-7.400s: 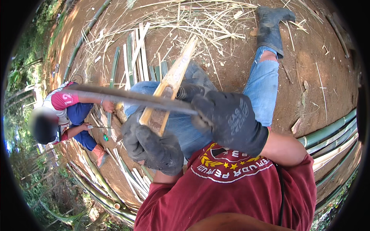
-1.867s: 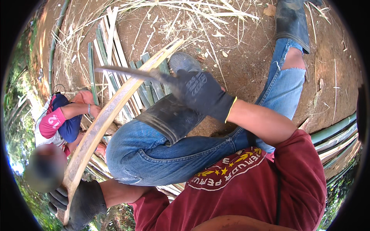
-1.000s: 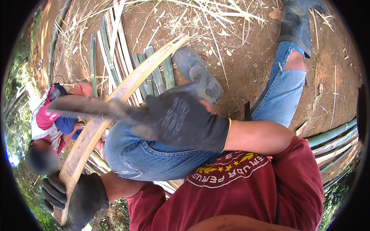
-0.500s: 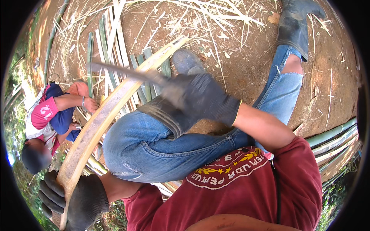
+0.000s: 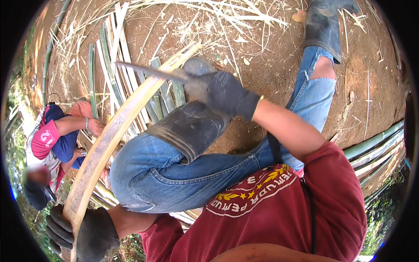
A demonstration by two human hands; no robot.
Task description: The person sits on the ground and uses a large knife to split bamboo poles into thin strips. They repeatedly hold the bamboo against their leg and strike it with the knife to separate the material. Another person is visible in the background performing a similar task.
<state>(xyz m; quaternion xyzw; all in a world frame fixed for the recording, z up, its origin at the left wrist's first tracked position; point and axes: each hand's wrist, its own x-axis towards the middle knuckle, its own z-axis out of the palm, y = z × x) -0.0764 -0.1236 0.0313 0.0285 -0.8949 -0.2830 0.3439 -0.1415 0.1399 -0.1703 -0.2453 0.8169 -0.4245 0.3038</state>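
A long split bamboo strip, pale at its edges with a greyish inner face, slants from the lower left up to the top middle. Gloved in black, my left hand is closed around its near end. My right hand, also in a dark glove, grips a machete; the handle is hidden in the fist. Its dark blade points left and crosses over the strip close to the far end. Whether blade and bamboo touch, I cannot tell. Beneath the strip's far part is my booted foot.
Split bamboo slats, green and pale, lie on the dirt beyond the strip. Thin shavings litter the ground at the top. A co-worker crouches at the left, a hand near the strip. More bamboo poles are stacked at right.
The machete and my right hand have moved a little toward the far end of the strip. My left hand keeps its hold. The co-worker's head has shifted slightly.
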